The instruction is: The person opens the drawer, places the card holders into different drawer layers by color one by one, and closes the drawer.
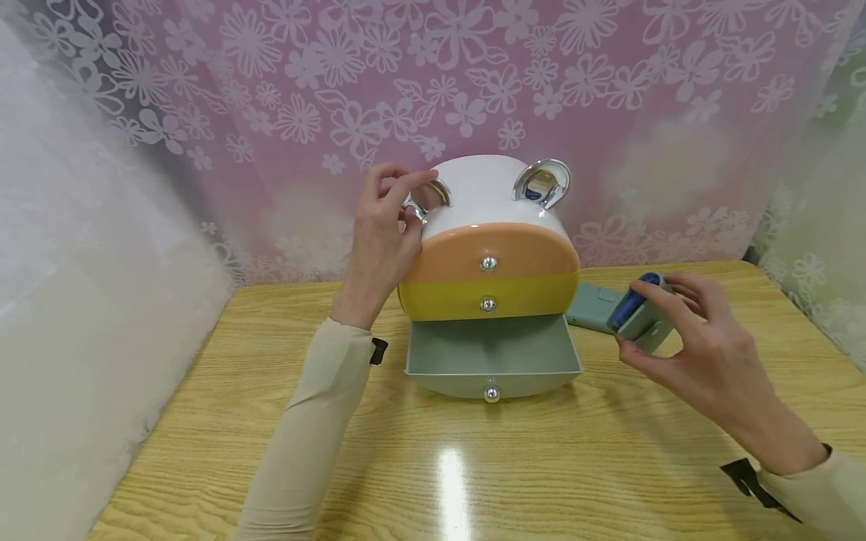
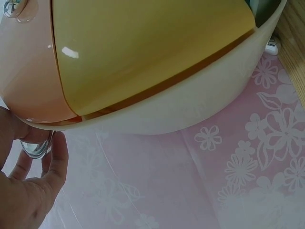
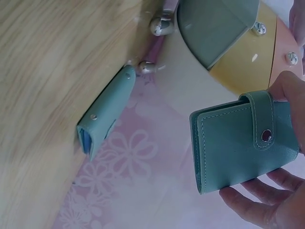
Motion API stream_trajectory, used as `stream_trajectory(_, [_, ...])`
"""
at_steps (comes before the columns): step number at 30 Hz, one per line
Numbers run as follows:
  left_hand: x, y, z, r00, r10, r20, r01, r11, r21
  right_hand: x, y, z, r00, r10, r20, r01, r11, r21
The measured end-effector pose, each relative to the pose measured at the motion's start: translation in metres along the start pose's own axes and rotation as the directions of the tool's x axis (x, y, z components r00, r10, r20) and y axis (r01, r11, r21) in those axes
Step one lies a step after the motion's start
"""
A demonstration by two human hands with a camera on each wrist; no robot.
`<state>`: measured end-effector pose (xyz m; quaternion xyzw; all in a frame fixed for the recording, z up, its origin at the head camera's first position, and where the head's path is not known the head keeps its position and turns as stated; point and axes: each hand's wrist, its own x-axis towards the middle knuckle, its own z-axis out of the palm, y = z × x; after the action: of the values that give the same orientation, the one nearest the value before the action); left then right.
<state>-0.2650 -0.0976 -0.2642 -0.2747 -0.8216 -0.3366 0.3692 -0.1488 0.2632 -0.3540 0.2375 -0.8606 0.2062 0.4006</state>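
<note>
A small rounded drawer box with a white top stands on the table. Its orange drawer and yellow drawer are closed, and the bottom green drawer is pulled out with nothing visible inside. At the box's left side my left hand grips the silver ear, thumb and fingers around it, as the left wrist view also shows. My right hand holds a green card wallet by its edges, raised off the table, right of the open drawer. The wallet's snap strap is fastened.
A second green case with metal snaps lies on the table, right of the box and partly behind the held wallet. Another silver ear rises from the box's right side. A pink flowered curtain hangs behind the wooden table.
</note>
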Motion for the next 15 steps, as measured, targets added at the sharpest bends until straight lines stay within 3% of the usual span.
stream_trajectory(15, [0.0,0.0,0.0,1.0,-0.002,0.0,0.002,1.0,-0.006,0.008,-0.015,-0.001,0.998,-0.057,-0.017,0.058,0.997,0.044])
